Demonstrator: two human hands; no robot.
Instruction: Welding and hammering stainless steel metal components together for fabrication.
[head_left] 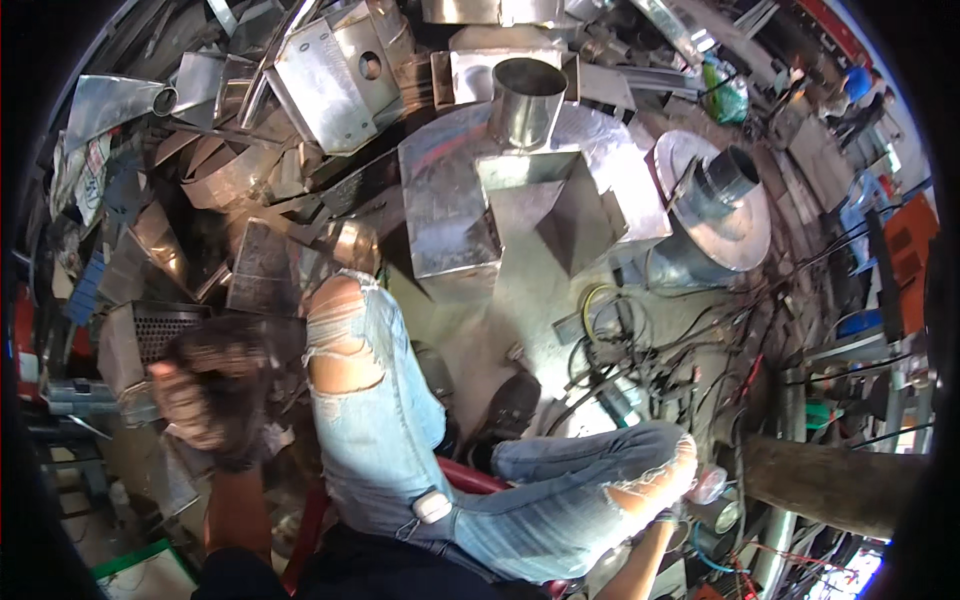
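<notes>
My left hand (205, 400), in a dark, worn work glove, is raised at the left, beside my knee. Its fingers look bent but are blurred, and I cannot make out anything in them. Close behind it stands a metal box with a perforated panel (168, 330). On the right, my right forearm (648, 560) reaches down past my bent knee, with a dark band at the wrist. The fingers of that hand are hidden. Near that wrist are a small clear reddish container (708, 485) and a round metal can (722, 515).
Ahead stands a large sheet-metal housing (450, 210) with a square opening and a round pipe stub (527, 100). Right of it is a flanged metal disc with a pipe (745, 235). Cables and hoses (610, 350) tangle on the floor. Scrap metal (225, 175) piles up at the left.
</notes>
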